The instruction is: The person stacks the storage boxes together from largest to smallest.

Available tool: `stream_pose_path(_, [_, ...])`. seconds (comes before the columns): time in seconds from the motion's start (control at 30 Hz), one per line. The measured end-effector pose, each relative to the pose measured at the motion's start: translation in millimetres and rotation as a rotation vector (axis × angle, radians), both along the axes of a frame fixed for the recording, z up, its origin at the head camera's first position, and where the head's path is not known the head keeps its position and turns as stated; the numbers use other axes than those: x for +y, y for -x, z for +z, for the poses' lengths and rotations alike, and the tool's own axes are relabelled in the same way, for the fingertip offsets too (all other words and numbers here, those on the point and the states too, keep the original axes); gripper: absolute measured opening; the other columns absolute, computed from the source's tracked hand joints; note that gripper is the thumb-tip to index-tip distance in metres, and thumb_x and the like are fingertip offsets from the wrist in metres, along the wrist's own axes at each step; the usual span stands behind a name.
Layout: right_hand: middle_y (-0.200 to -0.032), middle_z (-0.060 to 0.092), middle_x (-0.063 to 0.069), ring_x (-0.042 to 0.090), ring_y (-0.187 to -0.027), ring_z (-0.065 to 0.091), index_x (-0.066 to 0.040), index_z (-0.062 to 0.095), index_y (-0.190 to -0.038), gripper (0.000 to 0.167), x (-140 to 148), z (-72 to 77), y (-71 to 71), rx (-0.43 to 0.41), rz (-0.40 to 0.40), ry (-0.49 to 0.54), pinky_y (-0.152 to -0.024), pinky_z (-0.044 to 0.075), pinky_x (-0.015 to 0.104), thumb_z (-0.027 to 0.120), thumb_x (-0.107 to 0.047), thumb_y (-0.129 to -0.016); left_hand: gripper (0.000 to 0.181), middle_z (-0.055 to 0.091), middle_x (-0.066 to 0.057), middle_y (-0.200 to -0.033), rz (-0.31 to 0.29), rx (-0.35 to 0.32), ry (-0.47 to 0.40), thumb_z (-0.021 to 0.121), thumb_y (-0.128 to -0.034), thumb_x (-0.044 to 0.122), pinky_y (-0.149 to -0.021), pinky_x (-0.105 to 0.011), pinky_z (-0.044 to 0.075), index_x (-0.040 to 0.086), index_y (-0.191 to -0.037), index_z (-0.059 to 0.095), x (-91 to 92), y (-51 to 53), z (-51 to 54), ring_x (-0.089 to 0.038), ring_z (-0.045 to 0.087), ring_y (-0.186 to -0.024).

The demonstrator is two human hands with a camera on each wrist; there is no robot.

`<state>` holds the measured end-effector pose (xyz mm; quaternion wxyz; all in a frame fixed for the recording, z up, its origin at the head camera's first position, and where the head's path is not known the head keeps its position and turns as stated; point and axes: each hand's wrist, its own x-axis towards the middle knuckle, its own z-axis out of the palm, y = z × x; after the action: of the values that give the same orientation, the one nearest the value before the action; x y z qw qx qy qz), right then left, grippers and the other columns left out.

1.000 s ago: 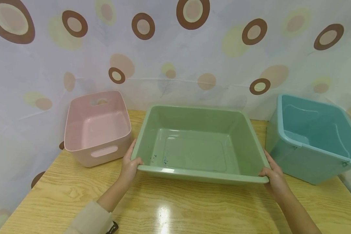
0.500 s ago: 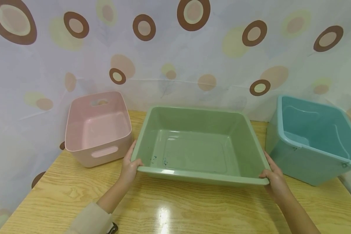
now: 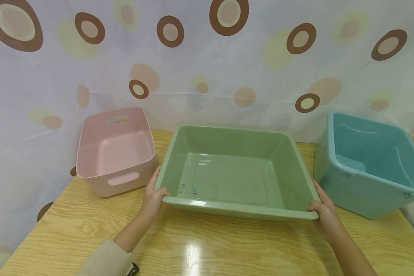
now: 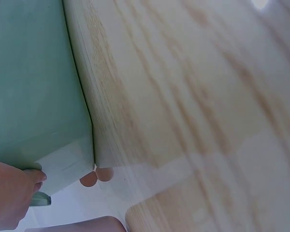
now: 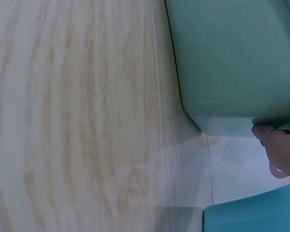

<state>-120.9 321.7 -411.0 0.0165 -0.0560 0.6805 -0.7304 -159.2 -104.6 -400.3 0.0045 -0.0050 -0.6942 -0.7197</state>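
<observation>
A wide green plastic basin [image 3: 231, 180] rests on the wooden table between two other containers, with small dark blue specks on its floor at the near left. My left hand [image 3: 152, 197] grips its near left corner, thumb over the rim and fingers along the outer side. At the near right corner my right hand [image 3: 325, 212] holds the rim the same way. In the left wrist view the left hand [image 4: 12, 193] shows at the basin's edge, and in the right wrist view the right hand [image 5: 282, 147] does. The fingers under the rim are partly hidden.
Left of the basin stands a pink bin [image 3: 124, 176] with handle slots, close to my left hand. A taller blue-green bin [image 3: 362, 191] is at the right, close to my right hand. Behind them hangs a patterned cloth [image 3: 200, 61]. The wooden table [image 3: 179, 245] lies in front.
</observation>
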Motion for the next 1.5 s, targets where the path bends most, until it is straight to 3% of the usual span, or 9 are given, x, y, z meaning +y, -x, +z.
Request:
stream_pose_path(0.67, [-0.135,0.023,-0.013,-0.011,-0.103,0.045,-0.016,-0.009,-0.149,0.084,2.6,-0.6,-2.4,-0.068,-0.029,-0.037,-0.076,0.045,0.014,0.029,0.013,-0.08,0.09,0.015,-0.018,-0.154,-0.002,0.007,-0.017,0.037,-0.0636,-0.01,-0.109,-0.052,0.026,0.006,-0.149,0.012,0.1,-2.2,-0.8,-0.038,0.022,-0.137])
stream_pose_path(1.13, [-0.125,0.03,-0.021,-0.009,-0.103,0.046,-0.015,-0.009,-0.149,0.084,3.6,-0.8,-1.9,-0.052,-0.013,-0.031,-0.076,0.046,0.015,0.029,0.014,-0.08,0.09,0.016,-0.019,-0.153,-0.002,0.011,-0.001,0.038,-0.0643,-0.009,-0.109,-0.052,0.026,0.007,-0.149,0.012,0.4,-3.2,0.0,-0.038,0.025,-0.135])
stream_pose_path(1.37, [-0.14,0.021,-0.01,-0.01,-0.105,0.045,-0.015,-0.01,-0.149,0.084,1.3,1.5,-0.6,-0.055,-0.019,-0.046,-0.078,0.044,0.012,0.03,0.012,-0.08,0.09,0.016,-0.019,-0.154,0.004,0.004,0.018,0.038,-0.0647,-0.009,-0.108,-0.053,0.026,0.007,-0.149,0.012,-0.4,-3.9,1.9,-0.039,0.024,-0.135])
stream_pose_path(1.5, [-0.136,0.025,-0.013,-0.01,-0.105,0.046,-0.013,-0.009,-0.149,0.083,1.2,1.2,-1.0,-0.039,-0.017,-0.035,-0.078,0.045,0.013,0.029,0.013,-0.08,0.09,0.016,-0.019,-0.154,-0.004,0.011,0.023,0.039,-0.0647,-0.009,-0.108,-0.054,0.026,0.007,-0.149,0.012,-1.0,-3.5,0.8,-0.039,0.024,-0.135])
